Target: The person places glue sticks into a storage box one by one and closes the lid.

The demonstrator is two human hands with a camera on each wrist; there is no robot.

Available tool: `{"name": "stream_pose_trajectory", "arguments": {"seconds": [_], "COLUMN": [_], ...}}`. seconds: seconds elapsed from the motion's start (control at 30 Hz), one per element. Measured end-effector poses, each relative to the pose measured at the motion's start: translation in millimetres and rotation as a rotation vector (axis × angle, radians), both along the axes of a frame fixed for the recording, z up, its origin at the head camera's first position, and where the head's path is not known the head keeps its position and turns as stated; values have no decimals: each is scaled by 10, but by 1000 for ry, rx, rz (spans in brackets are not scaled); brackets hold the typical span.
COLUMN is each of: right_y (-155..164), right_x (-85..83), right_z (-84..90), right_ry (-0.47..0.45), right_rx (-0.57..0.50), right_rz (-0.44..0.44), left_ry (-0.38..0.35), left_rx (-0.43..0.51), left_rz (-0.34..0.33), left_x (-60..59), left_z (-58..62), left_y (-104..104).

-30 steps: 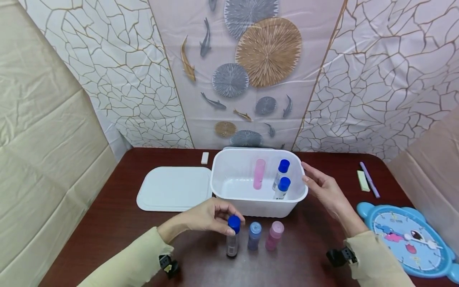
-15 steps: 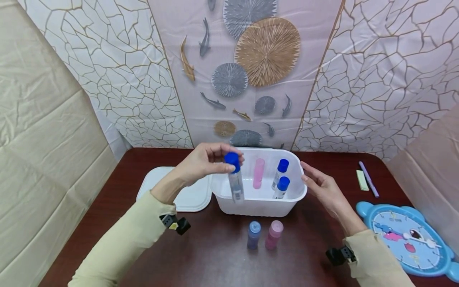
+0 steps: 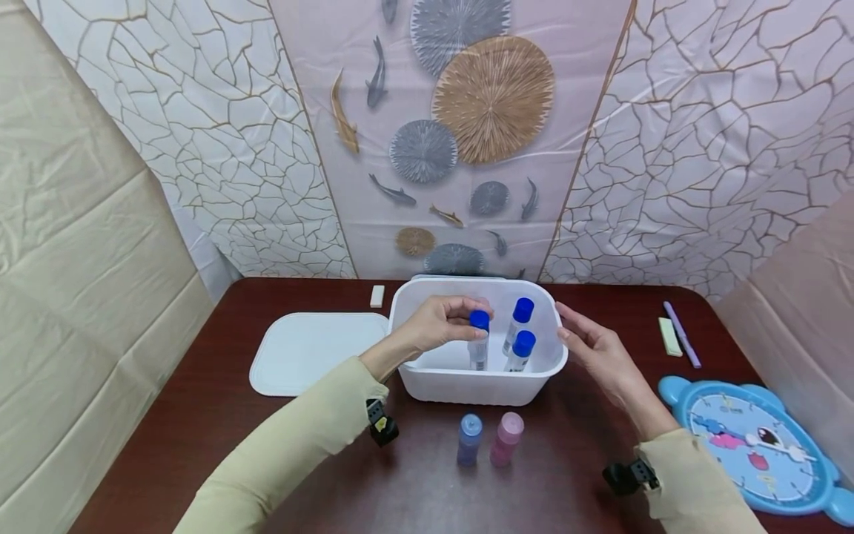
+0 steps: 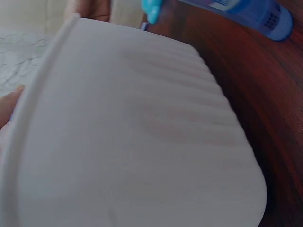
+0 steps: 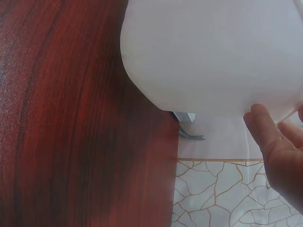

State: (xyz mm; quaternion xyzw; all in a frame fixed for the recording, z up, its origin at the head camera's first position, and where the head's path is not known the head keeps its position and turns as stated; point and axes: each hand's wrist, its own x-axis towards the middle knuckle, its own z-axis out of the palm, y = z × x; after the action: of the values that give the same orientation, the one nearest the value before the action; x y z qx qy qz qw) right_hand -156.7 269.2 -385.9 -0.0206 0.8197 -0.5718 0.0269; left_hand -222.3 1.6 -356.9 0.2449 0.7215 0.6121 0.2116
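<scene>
A white plastic box (image 3: 467,386) stands at mid-table. Over its interior my left hand (image 3: 437,324) pinches a small clear bottle with a blue cap (image 3: 479,348) near its top, held upright. Two similar blue-capped bottles (image 3: 520,352) stand at the box's right end. My left hand covers most of the pink bottle inside. My right hand (image 3: 603,363) rests its fingertips on the box's right rim; the right wrist view shows extended fingers (image 5: 266,130) against the outer wall. In front of the box stand a blue bottle (image 3: 469,441) and a pink bottle (image 3: 507,439).
A flat white lid (image 3: 313,354) lies left of the box, and a small white block (image 3: 377,297) lies behind it. To the right are a blue cartoon clock (image 3: 754,445), a pale green strip (image 3: 670,337) and a purple pen (image 3: 683,335).
My left hand has lifted the blue-capped bottle off the table in front and carried it up and rightward over the box's interior. My right hand has stayed at the rim.
</scene>
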Motion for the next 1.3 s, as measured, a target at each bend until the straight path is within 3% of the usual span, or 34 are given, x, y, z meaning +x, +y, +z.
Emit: {"name": "stream_pose_trajectory", "arguments": {"seconds": [0.17,0.47,0.67,1.3], "right_y": [-7,-17,-16,-15], "right_x": [0,1,4,28], "right_z": [2,27,43,22], "right_ry": [3,12,16,0], "right_rx": [-2,21,16,-2], "right_rz": [2,-5,-5,1], "left_ry": [23,-12,-4,30], "left_rx": [-57,-118,-173,-189], "left_rz": [-21,0,-13,-26], "left_x": [-45,-64,-62,-40], "left_z": [-115,-176,-184,-162], "left_y": [91,125,140,110]}}
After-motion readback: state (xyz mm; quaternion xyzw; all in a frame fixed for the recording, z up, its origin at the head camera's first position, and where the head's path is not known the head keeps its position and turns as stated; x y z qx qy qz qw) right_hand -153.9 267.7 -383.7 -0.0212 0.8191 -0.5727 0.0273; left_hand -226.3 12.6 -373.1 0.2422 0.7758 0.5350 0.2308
